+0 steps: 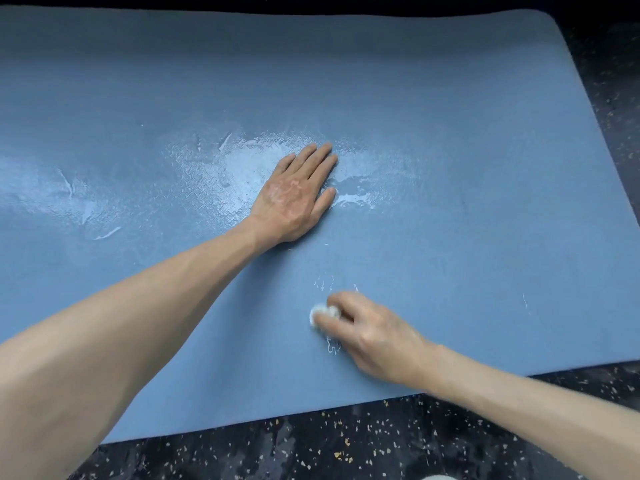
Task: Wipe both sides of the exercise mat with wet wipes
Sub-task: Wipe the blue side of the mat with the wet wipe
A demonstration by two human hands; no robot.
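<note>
A blue exercise mat (450,150) lies flat on a dark speckled floor and fills most of the view. Its middle band shines wet, with white streaks. My left hand (298,195) rests flat on the wet patch near the centre, fingers straight and together. Nearer to me, my right hand (370,334) grips a small bunched white wet wipe (320,313) and presses it onto the mat. Thin wet marks show just above and below the wipe. Most of the wipe is hidden under my fingers.
The dark speckled floor (346,445) shows along the mat's near edge and beyond its rounded far right corner (609,98). A pale object (438,477) peeks in at the bottom edge.
</note>
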